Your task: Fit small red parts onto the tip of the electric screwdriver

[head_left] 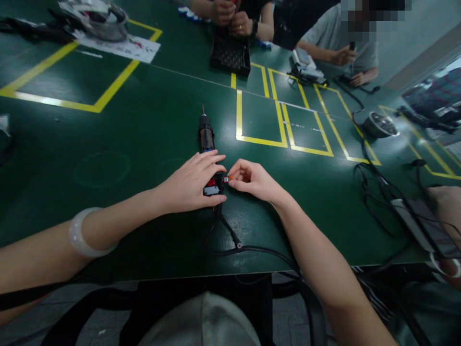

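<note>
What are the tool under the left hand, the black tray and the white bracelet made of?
Tool: probably hard plastic, dark and slightly shiny; its thin bit glints like metal.
Tray: likely molded plastic, dull black.
Bracelet: smooth, milky, glossy; maybe stone, glass or plastic.

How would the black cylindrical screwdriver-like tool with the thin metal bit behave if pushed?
Probably stiff: the black cylindrical tool looks straight and hard-shelled. Its rounded barrel could roll or slide on the smooth, glossy green tabletop, though the bent, flexible black cable behind it may drag and resist.
</note>
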`<act>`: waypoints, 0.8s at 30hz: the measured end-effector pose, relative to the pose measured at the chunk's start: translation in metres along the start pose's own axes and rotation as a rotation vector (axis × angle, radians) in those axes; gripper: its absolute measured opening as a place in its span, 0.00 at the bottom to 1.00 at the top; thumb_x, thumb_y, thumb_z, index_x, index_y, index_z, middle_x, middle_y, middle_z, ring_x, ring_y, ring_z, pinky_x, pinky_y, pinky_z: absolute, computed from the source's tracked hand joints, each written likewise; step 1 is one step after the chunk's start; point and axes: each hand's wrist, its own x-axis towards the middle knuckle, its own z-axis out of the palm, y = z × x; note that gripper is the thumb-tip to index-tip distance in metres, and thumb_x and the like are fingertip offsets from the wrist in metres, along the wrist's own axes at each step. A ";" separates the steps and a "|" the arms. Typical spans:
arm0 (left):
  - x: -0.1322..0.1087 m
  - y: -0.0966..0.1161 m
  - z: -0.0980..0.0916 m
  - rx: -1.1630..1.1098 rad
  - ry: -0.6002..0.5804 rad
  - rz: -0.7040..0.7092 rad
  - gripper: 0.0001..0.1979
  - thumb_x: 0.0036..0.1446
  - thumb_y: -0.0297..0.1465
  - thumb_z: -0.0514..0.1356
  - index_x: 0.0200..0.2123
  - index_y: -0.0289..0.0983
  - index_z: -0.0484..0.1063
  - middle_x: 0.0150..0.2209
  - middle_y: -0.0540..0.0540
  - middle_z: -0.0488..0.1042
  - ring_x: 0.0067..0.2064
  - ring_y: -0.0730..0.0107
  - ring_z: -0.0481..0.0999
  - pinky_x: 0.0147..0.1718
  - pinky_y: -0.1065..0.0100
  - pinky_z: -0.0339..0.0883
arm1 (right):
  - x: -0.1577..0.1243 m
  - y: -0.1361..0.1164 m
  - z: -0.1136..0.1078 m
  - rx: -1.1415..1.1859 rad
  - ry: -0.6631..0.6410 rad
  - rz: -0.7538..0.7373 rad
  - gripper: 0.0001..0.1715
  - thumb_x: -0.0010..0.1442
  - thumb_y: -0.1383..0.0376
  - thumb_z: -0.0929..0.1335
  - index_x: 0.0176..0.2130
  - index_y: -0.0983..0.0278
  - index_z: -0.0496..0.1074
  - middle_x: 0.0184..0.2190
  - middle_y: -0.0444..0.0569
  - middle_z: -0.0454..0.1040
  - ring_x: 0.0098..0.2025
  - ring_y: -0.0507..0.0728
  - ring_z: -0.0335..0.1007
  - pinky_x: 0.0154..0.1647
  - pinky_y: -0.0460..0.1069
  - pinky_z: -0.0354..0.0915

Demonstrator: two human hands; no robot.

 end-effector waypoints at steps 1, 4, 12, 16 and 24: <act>0.000 -0.001 -0.001 -0.014 -0.010 0.004 0.30 0.62 0.51 0.60 0.56 0.32 0.71 0.70 0.32 0.60 0.74 0.44 0.51 0.70 0.42 0.50 | -0.001 0.000 0.000 -0.011 -0.011 0.007 0.12 0.57 0.60 0.73 0.36 0.63 0.69 0.25 0.39 0.69 0.26 0.48 0.62 0.28 0.46 0.58; 0.000 -0.003 -0.006 -0.038 -0.038 0.023 0.26 0.60 0.47 0.62 0.53 0.33 0.72 0.69 0.33 0.61 0.74 0.45 0.50 0.70 0.43 0.49 | -0.002 -0.001 0.003 -0.047 -0.033 0.021 0.12 0.57 0.60 0.73 0.35 0.63 0.69 0.25 0.39 0.69 0.26 0.48 0.61 0.28 0.45 0.57; -0.005 -0.012 -0.013 -0.049 -0.145 0.056 0.24 0.60 0.44 0.62 0.54 0.35 0.72 0.72 0.36 0.58 0.76 0.45 0.46 0.70 0.38 0.45 | -0.002 -0.001 0.015 -0.117 -0.019 0.006 0.13 0.58 0.58 0.73 0.37 0.64 0.71 0.27 0.41 0.72 0.26 0.48 0.61 0.28 0.46 0.57; -0.009 -0.016 -0.017 -0.042 -0.174 0.071 0.28 0.61 0.42 0.61 0.61 0.35 0.69 0.74 0.35 0.50 0.76 0.43 0.43 0.70 0.39 0.46 | -0.002 -0.002 0.021 -0.308 0.004 -0.046 0.10 0.60 0.60 0.73 0.36 0.63 0.71 0.26 0.40 0.73 0.25 0.48 0.61 0.30 0.45 0.56; -0.015 -0.017 -0.015 -0.039 -0.161 0.054 0.40 0.64 0.44 0.58 0.73 0.34 0.54 0.76 0.34 0.41 0.77 0.44 0.39 0.71 0.43 0.45 | 0.000 0.000 0.029 -0.404 0.024 -0.092 0.07 0.63 0.61 0.71 0.38 0.63 0.73 0.28 0.41 0.74 0.26 0.49 0.62 0.31 0.46 0.56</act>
